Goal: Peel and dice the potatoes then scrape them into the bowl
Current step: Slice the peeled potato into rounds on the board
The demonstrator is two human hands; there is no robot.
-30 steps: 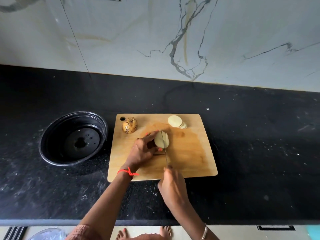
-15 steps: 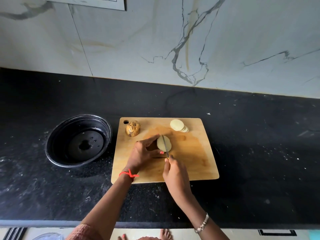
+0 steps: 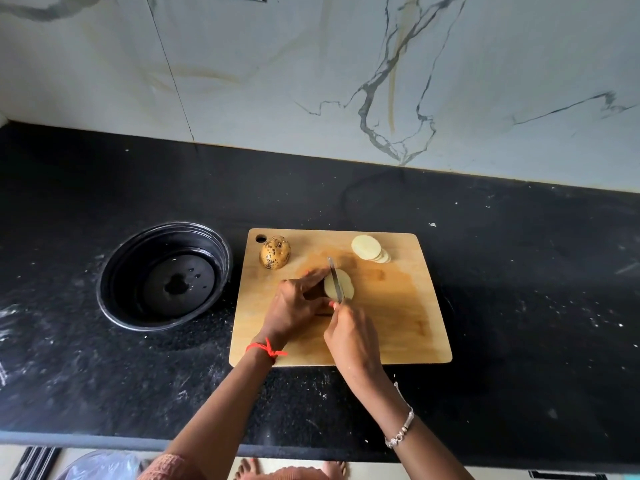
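Observation:
A peeled pale potato (image 3: 344, 285) lies in the middle of the wooden cutting board (image 3: 408, 323). My left hand (image 3: 294, 308) grips it from the left, fingers curled over its top. My right hand (image 3: 349, 336) holds a knife (image 3: 335, 280) whose blade stands across the potato, tip pointing away from me. A fanned stack of round potato slices (image 3: 369, 248) rests at the board's far right. An unpeeled, dark-speckled potato (image 3: 274, 252) stands at the far left corner. The black bowl (image 3: 114, 271) sits left of the board.
The board lies on a black stone counter (image 3: 519, 289) dusted with white specks, backed by a marble wall (image 3: 346, 81). The counter's front edge runs just below my forearms. A bare foot and floor show beneath it.
My right hand has slid forward along the knife toward the potato, and the blade sits further over it. The left hand keeps its hold. The view has shifted slightly.

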